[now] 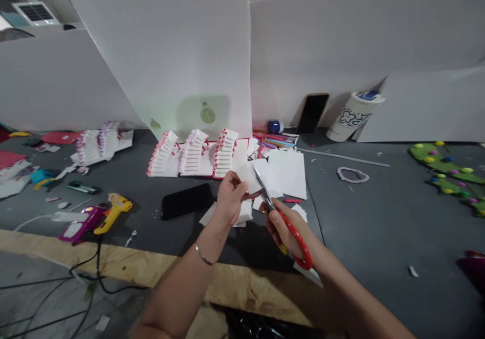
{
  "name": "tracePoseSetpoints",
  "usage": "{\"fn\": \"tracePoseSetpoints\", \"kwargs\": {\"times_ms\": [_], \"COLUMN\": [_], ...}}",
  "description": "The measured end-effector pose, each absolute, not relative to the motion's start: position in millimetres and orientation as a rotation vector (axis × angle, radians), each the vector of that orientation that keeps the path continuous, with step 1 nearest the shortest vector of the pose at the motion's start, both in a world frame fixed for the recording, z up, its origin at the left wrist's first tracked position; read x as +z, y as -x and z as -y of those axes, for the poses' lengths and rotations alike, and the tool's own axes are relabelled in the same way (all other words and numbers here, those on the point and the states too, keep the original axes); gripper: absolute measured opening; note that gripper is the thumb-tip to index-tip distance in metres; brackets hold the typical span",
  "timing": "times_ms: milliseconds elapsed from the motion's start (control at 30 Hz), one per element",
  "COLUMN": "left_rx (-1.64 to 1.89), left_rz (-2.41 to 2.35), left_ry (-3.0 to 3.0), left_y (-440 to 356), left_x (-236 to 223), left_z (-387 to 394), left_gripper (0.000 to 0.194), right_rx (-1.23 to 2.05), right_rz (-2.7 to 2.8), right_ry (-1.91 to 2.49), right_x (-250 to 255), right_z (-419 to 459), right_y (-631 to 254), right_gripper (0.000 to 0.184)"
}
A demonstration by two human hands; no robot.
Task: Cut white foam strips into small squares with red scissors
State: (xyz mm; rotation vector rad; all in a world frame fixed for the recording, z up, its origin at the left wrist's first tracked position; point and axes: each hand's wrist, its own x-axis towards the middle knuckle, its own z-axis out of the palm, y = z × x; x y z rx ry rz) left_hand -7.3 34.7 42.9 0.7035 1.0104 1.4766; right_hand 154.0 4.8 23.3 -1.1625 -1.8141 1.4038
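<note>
My left hand (229,197) pinches a small white paper piece (248,177) above the grey table (379,218). My right hand (282,228) grips red-handled scissors (288,228), their blades pointing up and left into the paper piece. Both hands are held in the air over a loose heap of white paper sheets (288,172) and scraps. A thin bracelet sits on my left wrist.
A black phone (187,201) lies left of my hands. Folded white paper stacks with red edges (193,153) stand behind. Two glue guns (94,218) with cables lie at left. A second phone (312,112), a white cup (352,116), green felt shapes (447,170) and white boards stand around.
</note>
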Motion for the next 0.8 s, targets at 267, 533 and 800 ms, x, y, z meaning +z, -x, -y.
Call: {"fn": "tracePoseSetpoints", "kwargs": {"times_ms": [267,533,800], "left_rx": [1.467,1.452,1.442], "left_rz": [-1.028,-1.02,-1.008], "left_ry": [-0.707,-0.689,-0.707], "left_y": [7.7,7.2,10.0], "left_x": [48.3,47.5,43.8], "left_z": [-32.6,-32.5,-34.5], "left_gripper": [0.03,0.033,0.033], "right_rx": [1.309,1.311,1.292], "right_rz": [1.913,1.854,1.832], "right_ry": [1.117,1.162,1.187], "right_x": [23.4,23.0,24.2], "right_z": [-7.5,-6.0,-5.4], "right_y": [-158.1,-153.7,-152.3], "right_gripper": [0.036,0.032,0.033]}}
